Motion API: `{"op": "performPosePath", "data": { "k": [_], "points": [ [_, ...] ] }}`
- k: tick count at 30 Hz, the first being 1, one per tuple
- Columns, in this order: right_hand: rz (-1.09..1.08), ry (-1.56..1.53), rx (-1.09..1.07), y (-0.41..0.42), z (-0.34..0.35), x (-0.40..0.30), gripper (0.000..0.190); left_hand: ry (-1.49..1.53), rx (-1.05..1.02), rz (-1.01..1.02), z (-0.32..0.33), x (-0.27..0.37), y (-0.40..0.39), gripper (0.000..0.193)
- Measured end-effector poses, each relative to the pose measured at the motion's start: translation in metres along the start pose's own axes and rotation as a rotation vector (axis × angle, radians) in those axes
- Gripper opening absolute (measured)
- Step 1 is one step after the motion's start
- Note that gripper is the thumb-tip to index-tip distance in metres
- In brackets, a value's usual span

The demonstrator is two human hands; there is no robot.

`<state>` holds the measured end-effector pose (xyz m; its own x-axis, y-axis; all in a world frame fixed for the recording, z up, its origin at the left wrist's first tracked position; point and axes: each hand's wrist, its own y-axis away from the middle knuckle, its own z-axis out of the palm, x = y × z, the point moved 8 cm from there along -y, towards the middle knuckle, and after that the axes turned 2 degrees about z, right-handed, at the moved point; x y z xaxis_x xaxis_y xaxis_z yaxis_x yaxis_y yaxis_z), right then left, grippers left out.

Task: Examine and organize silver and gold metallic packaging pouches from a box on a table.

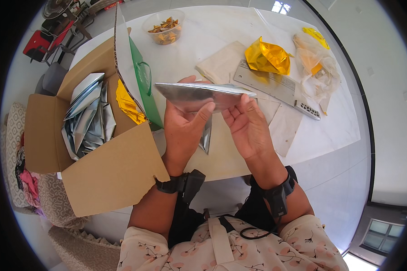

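Observation:
Both hands hold a folded silver foil paper piece (200, 96) above the near part of the white table. My left hand (180, 130) grips its left part, with the thumb across the near face and the fingers behind. At the right end, the thumb and fingers of my right hand (251, 132) pinch the piece. Another silver foil piece (207, 137) lies below on the table, partly hidden by my left hand. To the left, an open cardboard box (112, 172) contains a pile of folded silver foil pieces (93, 118) and some gold folded pieces (129, 103).
A green bag (140, 81) stands against the box. Farther back is a clear plastic tub (151, 25) of small gold folded pieces. Right of my hands lie beige sheets (285, 127), a perforated metal plate (268, 86), crumpled gold foil (268, 57) and a plastic bag (322, 78).

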<state>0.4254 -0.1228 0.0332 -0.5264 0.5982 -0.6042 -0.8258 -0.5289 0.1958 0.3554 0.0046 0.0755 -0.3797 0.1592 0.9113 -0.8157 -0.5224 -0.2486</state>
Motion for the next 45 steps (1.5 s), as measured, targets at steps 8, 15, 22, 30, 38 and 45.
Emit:
{"op": "performPosePath", "data": {
  "k": [8, 15, 22, 30, 38, 45],
  "points": [
    [0.006, -0.01, -0.056, 0.0, 0.001, 0.003, 0.022, -0.007, 0.011, 0.0, -0.002, -0.003, 0.001, 0.059],
    [-0.089, 0.1, -0.026, 0.006, 0.011, -0.008, 0.027, 0.06, 0.004, -0.033, -0.002, -0.001, 0.0, 0.054],
    [-0.15, 0.219, 0.013, 0.004, 0.0, -0.015, 0.024, 0.027, -0.002, -0.047, -0.004, -0.006, 0.003, 0.05],
    [-0.151, 0.236, 0.091, 0.005, -0.003, -0.02, 0.028, 0.062, 0.039, -0.035, -0.007, -0.004, 0.005, 0.05],
    [-0.21, 0.603, 0.077, 0.01, 0.001, -0.027, 0.02, 0.114, 0.046, 0.012, -0.009, 0.001, 0.002, 0.037],
    [-0.148, 0.879, -0.063, 0.017, 0.009, -0.011, 0.012, 0.159, 0.155, 0.046, -0.017, -0.002, 0.002, 0.028]
  ]
}}
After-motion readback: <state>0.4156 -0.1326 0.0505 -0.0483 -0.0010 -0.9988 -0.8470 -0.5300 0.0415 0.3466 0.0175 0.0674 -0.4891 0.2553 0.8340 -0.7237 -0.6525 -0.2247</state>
